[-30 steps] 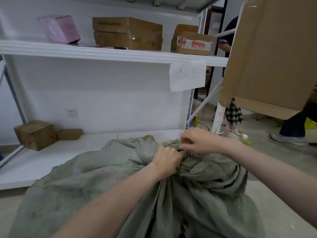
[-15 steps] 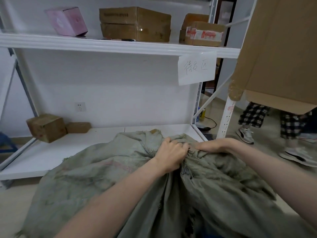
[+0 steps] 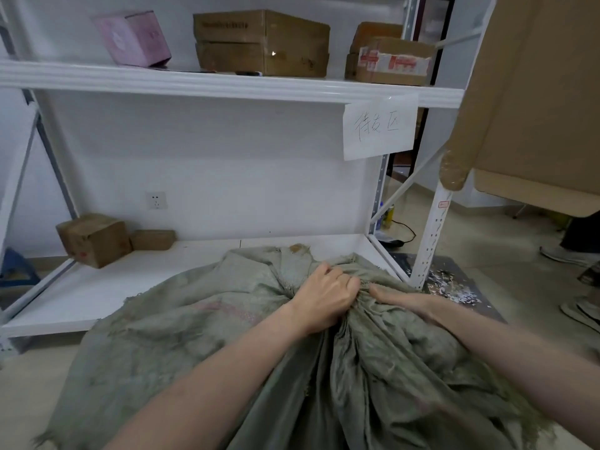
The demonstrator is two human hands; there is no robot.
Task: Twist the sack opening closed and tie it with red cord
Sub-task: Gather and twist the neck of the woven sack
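A large grey-green woven sack [image 3: 181, 339] lies on the floor before me, its gathered mouth bunched at the centre. My left hand [image 3: 328, 298] grips the gathered neck in a fist. My right hand [image 3: 401, 300] lies just to the right of that fist, thumb out towards the neck and fingers tucked down into the sack's folds, where they are hidden. A loose flap of the sack's mouth [image 3: 292, 258] stands up beyond my hands. No red cord is in view.
A white shelving unit [image 3: 227, 89] stands right behind the sack, its lower shelf holding two cardboard boxes [image 3: 94, 238] at the left. Its upright post [image 3: 431, 232] is just right of my hands. A big cardboard sheet [image 3: 532, 92] hangs at upper right. People's shoes [image 3: 581, 311] are at far right.
My right hand has dropped from above the neck down onto the sack beside my left fist. The camera has moved; people at the right have walked on.
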